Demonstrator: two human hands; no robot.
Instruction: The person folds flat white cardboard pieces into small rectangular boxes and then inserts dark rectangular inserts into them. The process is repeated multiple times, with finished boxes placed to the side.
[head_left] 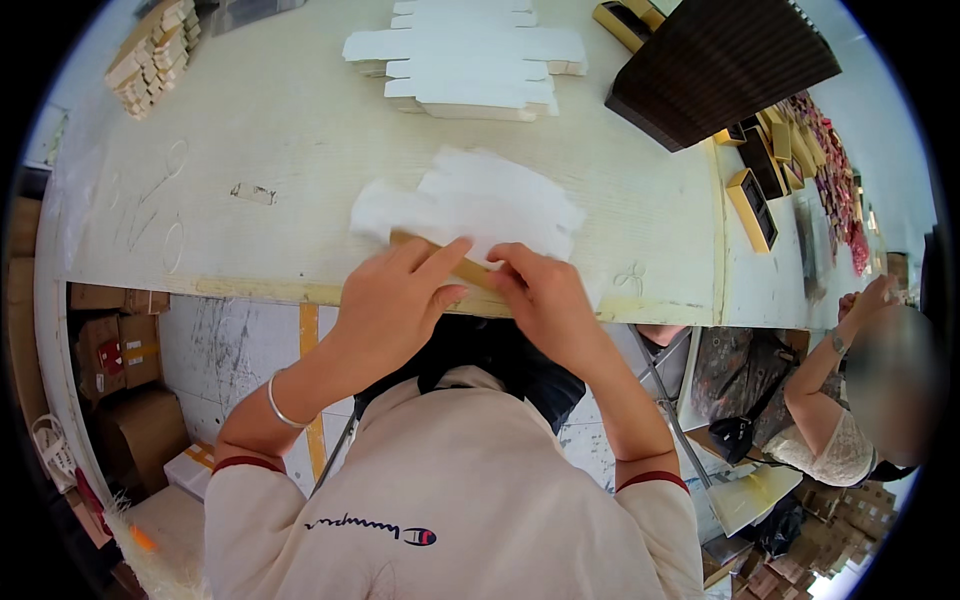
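Note:
A flat white box blank (490,200) lies in front of me near the table's front edge, its far outline smeared by motion. Along its near side a gold-brown strip (468,268) is turned up. My left hand (395,295) grips the left part of this strip, fingers over it and the thumb toward me. On the strip's right end, the thumb and index finger of my right hand (545,300) are pinched together. A neat stack of white box blanks (465,60) with stepped flaps sits just beyond.
A tall dark-brown stack of trays (720,70) stands at the back right, beside gold-edged boxes (752,210). Bundled pale strips (155,60) lie at the far left. A co-worker (835,390) sits at the right. Cardboard cartons (140,430) are under the table's left side.

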